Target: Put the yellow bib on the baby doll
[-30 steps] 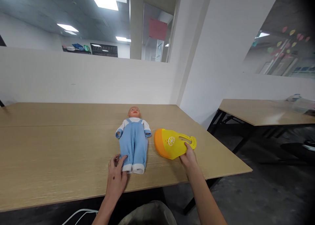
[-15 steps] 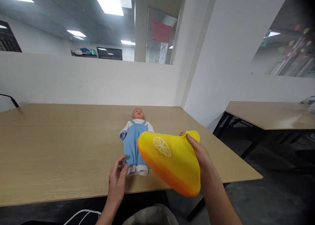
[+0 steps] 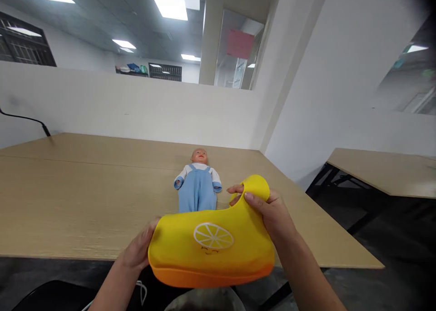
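A yellow baby bib (image 3: 211,238), shading to orange along its bottom, hangs in front of me with a white lemon slice printed on it. My right hand (image 3: 269,206) grips its neck band near the upper right, thumb in front and fingers curled through the opening. At the bib's left edge is my left hand (image 3: 141,245), a little blurred, with its fingers partly hidden behind the bib. A baby doll (image 3: 197,188) in light-blue overalls and a white top lies face up on the table beyond. The bib covers the doll's lower legs.
The wooden table (image 3: 85,197) ends at a white wall, with its near edge just under my forearms. On the left a black cable (image 3: 25,117) reaches the tabletop. A second table (image 3: 384,170) stands at the right, and a black seat (image 3: 54,297) shows at lower left.
My left hand has left the doll's leg and moved to the bib's left edge. The bib has turned from slanted to nearly level, its front facing me. The view has shifted slightly left.
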The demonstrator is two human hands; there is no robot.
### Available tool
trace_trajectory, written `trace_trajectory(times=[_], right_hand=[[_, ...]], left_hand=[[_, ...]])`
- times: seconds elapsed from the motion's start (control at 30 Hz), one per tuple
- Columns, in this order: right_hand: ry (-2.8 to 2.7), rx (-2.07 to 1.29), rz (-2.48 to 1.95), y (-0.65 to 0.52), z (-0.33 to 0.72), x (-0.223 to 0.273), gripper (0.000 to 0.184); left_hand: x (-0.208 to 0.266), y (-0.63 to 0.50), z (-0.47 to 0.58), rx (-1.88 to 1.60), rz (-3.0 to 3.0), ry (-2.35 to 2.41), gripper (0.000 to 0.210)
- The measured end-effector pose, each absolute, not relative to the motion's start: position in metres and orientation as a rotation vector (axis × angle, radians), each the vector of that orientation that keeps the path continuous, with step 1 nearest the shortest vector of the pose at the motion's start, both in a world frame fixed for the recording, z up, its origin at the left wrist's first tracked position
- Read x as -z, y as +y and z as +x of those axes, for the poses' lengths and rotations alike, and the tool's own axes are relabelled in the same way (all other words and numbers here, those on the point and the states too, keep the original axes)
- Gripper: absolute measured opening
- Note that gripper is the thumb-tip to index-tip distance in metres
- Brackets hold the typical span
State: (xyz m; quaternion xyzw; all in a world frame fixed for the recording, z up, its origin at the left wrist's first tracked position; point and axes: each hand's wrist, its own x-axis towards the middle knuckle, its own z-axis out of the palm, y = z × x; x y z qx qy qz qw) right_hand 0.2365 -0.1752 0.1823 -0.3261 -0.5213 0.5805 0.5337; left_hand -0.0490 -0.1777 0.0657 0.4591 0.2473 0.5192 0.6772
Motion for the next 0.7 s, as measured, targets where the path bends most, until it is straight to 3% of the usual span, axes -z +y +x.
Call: trace_trajectory(times=[0.2, 0.37, 0.53, 0.7], right_hand=[[-1.278, -1.192, -0.855, -0.138, 0.228, -0.198, 0.033], [-1.409, -0.822, -1.017, -0.074, 0.23, -0.206, 0.047], [-1.641, -0.557, -1.124, 0.009, 0.236, -0.199, 0.039], [-1.797, -0.367, -1.41, 0.085, 0.237, -0.169, 0.031]], left_hand=[[-0.131, -0.135, -0.034, -1.17, 0.926, 0.737, 0.032], [-0.163, -0.082, -0.034, -1.192, 1.098, 0.805, 0.032], [-0.164, -0.009, -0.03, -1.183, 1.137, 0.832, 0.036], [-0.137, 0.06, -0.021, -1.101, 1.203, 1.007, 0.037]])
